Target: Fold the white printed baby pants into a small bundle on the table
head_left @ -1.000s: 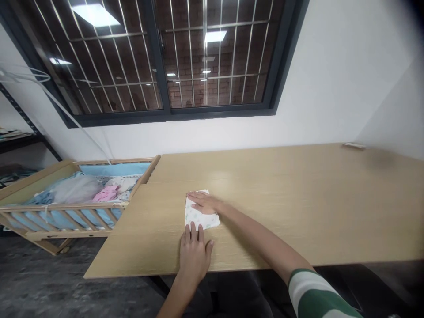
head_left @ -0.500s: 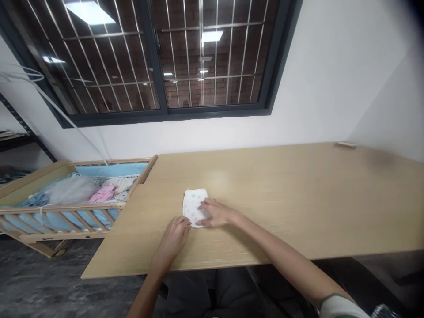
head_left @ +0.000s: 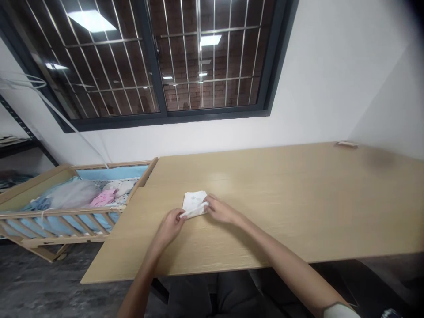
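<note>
A small white cloth (head_left: 192,200) with pale grey dots lies on the light wooden table (head_left: 265,198). Its near edge is lifted and partly turned over toward the far side. My left hand (head_left: 171,226) pinches the near left corner of the cloth between thumb and fingers. At the right end of that same edge, my right hand (head_left: 219,209) pinches the cloth too. The cloth's far part rests flat on the wood.
Left of the table stands a wooden crib (head_left: 62,214) with blue lining, holding a pink cloth (head_left: 104,198) and other fabrics. A small flat object (head_left: 346,144) lies at the table's back right. Behind is a barred window (head_left: 205,57).
The near edge of the cloth has been raised and folded away from me. My right hand has gone from lying spread on the cloth to pinching its right side.
</note>
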Action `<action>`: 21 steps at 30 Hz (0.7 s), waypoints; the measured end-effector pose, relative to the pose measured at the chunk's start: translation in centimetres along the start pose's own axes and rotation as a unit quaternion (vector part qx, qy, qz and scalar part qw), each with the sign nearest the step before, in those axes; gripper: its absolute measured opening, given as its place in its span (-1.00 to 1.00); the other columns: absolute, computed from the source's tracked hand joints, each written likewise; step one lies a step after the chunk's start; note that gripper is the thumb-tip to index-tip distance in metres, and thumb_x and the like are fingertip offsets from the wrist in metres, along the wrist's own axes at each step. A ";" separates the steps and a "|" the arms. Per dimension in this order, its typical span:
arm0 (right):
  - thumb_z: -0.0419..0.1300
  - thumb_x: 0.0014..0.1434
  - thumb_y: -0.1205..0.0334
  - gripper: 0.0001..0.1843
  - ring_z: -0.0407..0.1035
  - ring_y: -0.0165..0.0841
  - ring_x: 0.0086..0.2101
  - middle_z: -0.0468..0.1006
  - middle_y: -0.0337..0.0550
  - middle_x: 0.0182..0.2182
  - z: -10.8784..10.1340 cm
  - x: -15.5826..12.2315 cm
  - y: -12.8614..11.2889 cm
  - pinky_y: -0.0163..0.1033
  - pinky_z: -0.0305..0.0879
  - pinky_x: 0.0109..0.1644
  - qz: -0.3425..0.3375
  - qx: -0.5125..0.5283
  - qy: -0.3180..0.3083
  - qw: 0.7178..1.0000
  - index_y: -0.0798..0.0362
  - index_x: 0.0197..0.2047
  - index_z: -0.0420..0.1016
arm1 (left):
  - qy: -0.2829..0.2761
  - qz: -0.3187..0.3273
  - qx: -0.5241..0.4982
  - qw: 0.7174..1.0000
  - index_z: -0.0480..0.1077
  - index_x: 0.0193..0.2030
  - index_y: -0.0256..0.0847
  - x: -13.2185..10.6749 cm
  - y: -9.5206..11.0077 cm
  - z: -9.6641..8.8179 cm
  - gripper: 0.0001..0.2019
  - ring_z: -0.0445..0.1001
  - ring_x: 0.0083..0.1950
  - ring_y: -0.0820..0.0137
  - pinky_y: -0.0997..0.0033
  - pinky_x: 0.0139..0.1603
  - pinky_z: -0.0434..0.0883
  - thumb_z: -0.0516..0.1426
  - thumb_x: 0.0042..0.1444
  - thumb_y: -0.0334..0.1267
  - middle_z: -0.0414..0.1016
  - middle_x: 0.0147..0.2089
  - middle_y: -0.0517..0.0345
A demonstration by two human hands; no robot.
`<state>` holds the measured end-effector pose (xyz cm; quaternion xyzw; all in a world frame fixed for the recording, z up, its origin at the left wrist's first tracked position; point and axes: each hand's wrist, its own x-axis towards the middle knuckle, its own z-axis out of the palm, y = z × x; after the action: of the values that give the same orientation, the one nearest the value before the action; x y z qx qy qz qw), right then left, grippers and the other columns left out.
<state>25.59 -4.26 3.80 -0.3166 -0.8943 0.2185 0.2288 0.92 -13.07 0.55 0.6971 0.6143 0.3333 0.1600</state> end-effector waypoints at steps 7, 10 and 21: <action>0.04 0.32 0.25 -0.50 0.42 -0.15 0.01 0.49 0.16 0.06 2.1 6.0 3.5 -0.11 0.34 0.09 0.141 0.041 0.152 0.977 0.13 0.30 0.14 | 0.062 -0.077 0.062 0.993 0.35 0.15 -0.24 7.9 -0.3 0.2 -0.69 0.55 -0.08 0.28 0.33 -0.06 0.41 0.03 0.31 -0.25 0.59 -0.05 -0.04; 0.01 0.32 0.28 -0.51 0.42 -0.16 0.01 0.45 0.20 0.08 3.8 7.2 4.7 -0.11 0.34 0.10 0.172 0.033 0.183 0.967 0.15 0.30 0.14 | 0.076 -0.096 0.095 0.988 0.34 0.14 -0.24 9.5 -0.2 1.6 -0.70 0.51 0.08 0.22 0.29 0.04 0.37 0.01 0.31 -0.32 0.55 0.06 -0.13; -0.11 0.41 0.18 -0.53 0.20 -0.08 0.22 0.35 0.20 0.20 4.4 5.7 3.9 0.05 0.11 0.33 0.075 -0.096 0.212 0.970 0.14 0.29 0.27 | 0.113 -0.066 0.140 0.981 0.25 0.26 -0.33 9.8 -1.3 3.6 -0.60 0.31 0.33 0.09 0.07 0.32 0.22 -0.09 0.38 -0.21 0.41 0.23 -0.28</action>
<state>21.01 1.18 -0.26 -0.4426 -0.8156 0.0763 0.3647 2.55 -2.71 -0.30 0.6284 0.7137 0.3092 0.0121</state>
